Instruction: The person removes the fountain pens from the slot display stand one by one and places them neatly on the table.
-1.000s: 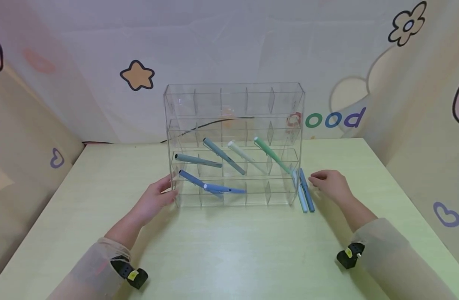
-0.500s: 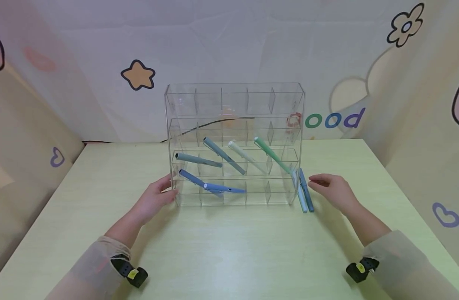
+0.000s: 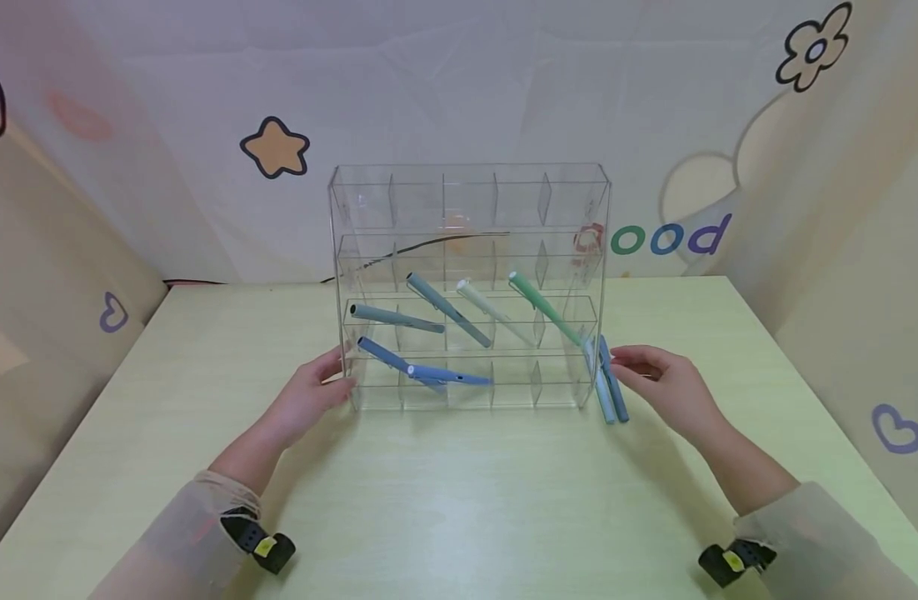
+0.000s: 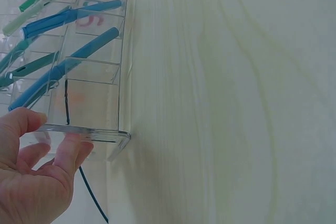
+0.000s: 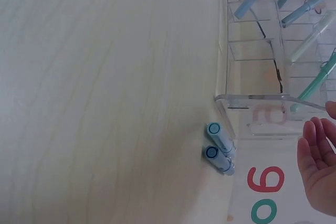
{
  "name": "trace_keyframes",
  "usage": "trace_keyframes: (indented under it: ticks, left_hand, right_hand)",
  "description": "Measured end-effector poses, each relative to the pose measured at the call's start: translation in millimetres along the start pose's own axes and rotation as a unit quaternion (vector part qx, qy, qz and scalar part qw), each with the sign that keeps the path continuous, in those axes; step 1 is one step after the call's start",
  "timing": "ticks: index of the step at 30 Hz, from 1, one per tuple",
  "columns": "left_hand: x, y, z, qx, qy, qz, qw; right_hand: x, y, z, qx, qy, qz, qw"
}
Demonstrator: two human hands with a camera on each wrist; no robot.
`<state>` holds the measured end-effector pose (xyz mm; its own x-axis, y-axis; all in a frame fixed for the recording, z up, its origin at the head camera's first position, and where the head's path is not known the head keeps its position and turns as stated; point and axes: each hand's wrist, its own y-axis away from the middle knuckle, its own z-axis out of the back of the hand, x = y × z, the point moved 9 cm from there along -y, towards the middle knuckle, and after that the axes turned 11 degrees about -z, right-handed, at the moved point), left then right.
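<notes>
You face a pale wood-grain desk (image 3: 459,492), light (image 3: 462,554) gleaming softly toward its near edge. Behind its far edge you see a whitish sheet (image 3: 459,100) printed with an orange star (image 3: 275,147), coloured letters (image 3: 680,240) and an outlined flower (image 3: 815,52). Beige sheets (image 3: 47,358) with purple hearts (image 3: 898,429) flank your side edges; a dark cord (image 3: 197,282) lies near the far left corner.
</notes>
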<state>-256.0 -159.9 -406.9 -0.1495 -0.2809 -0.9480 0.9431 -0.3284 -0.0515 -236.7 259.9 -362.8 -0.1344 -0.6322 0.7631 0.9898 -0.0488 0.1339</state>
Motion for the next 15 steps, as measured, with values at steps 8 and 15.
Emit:
trace_keyframes:
  ticks: [8, 15]
  left_hand:
    - [2.7, -0.6, 0.4, 0.001, -0.005, 0.003, 1.0]
    - [4.9, -0.9, 0.2, 0.0, -0.003, 0.005, 1.0]
  right_hand:
    - [27, 13.2, -6, 0.002, -0.019, 0.035, 0.9992]
    - [48, 13.5, -30, 0.042, -0.049, 0.069, 0.9956]
